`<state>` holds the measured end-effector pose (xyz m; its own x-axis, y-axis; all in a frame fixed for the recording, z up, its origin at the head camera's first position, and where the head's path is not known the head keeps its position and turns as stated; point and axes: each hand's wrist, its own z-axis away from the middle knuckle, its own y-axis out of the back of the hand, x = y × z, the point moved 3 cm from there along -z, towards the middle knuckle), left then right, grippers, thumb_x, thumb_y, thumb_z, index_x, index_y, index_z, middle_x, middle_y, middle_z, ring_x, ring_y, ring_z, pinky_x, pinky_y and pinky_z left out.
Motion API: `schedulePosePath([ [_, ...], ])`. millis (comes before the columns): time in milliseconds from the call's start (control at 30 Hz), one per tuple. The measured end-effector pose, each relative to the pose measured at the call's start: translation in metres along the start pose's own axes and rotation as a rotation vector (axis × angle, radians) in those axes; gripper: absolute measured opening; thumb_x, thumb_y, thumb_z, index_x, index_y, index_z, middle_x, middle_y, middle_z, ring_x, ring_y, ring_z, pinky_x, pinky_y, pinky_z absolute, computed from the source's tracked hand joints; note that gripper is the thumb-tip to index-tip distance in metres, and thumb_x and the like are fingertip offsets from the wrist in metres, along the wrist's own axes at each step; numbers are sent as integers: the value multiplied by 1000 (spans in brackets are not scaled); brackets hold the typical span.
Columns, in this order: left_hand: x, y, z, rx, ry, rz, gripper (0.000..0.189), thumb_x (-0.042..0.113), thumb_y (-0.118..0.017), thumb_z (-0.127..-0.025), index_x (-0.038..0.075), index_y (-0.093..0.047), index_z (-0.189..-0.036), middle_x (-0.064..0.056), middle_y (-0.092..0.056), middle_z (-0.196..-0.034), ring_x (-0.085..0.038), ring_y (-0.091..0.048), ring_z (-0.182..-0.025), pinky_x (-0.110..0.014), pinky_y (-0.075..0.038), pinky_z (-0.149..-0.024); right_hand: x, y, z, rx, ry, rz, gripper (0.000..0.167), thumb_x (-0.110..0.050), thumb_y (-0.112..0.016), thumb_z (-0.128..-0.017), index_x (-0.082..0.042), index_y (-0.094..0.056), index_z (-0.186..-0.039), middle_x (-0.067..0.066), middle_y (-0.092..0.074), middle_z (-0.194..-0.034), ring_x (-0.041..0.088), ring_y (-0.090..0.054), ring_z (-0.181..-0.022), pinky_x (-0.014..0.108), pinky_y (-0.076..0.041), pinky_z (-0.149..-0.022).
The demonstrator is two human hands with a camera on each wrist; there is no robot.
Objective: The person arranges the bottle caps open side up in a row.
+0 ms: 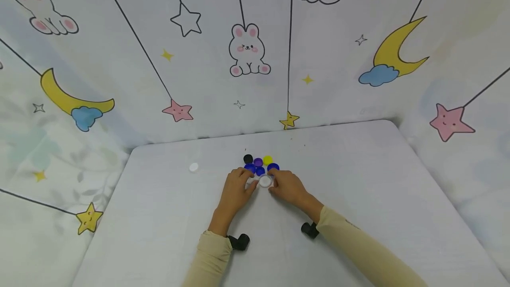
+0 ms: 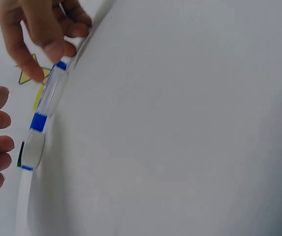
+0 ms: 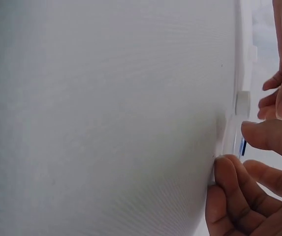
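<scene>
Several round plastic caps lie clustered on the white table, between and just beyond both hands. My left hand (image 1: 235, 189) is beside a white cap (image 2: 32, 150), its thumb and fingers spread apart at the cluster's near left. My right hand (image 1: 290, 187) is at the right side, its fingertips by a clear, white-centred lid (image 1: 265, 181) and a blue cap (image 1: 273, 167). Two more blue caps, one larger (image 1: 249, 168) and one smaller (image 1: 260, 171), sit in the middle. Behind them are a black cap (image 1: 248, 158), a purple cap (image 1: 258, 162) and a yellow cap (image 1: 268, 160).
A single white cap (image 1: 194, 167) lies apart on the left of the white table (image 1: 358, 198). Cartoon-printed cloth walls (image 1: 215, 92) rise behind the table and on both sides. Black wrist devices (image 1: 240, 242) are strapped near both beige sleeves.
</scene>
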<state>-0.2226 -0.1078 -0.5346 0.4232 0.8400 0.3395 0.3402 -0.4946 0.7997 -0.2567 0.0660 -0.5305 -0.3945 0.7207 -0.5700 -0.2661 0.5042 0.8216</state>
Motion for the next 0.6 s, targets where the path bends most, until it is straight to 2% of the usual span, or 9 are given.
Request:
schedulePosePath([
  [200,-13,11,2,5,38,-7,17,19,-76,-86,7,-69,-96,-8,-67,-96,-28,-63,-89,-41,-51,-80,-2,3,1,8,-10,-7,39,-13,-78,-82,-8,-66,-119,-7,-54,-68,8,-48,-61,24,-40,-56],
  [267,-19,14,3,14,68,-7,17,17,-76,-86,6,-69,-97,-10,-68,-96,-29,-63,-89,-42,-51,-80,-4,5,2,12,-6,-12,37,-12,-77,-82,-8,-67,-118,-7,-55,-69,8,-48,-62,24,-41,-57],
  [500,-49,28,5,69,240,-44,16,12,-73,-87,1,-69,-98,-19,-67,-98,-37,-63,-87,-48,-50,-77,-8,8,5,14,16,-34,33,-12,-76,-83,-8,-67,-114,-8,-60,-73,6,-50,-63,23,-43,-58],
  [600,-62,36,5,22,330,-112,23,14,-72,-88,-2,-68,-104,-24,-63,-109,-41,-60,-94,-50,-48,-81,-9,9,6,8,22,-45,31,-12,-76,-83,-8,-67,-113,-7,-60,-74,6,-50,-63,23,-43,-57],
])
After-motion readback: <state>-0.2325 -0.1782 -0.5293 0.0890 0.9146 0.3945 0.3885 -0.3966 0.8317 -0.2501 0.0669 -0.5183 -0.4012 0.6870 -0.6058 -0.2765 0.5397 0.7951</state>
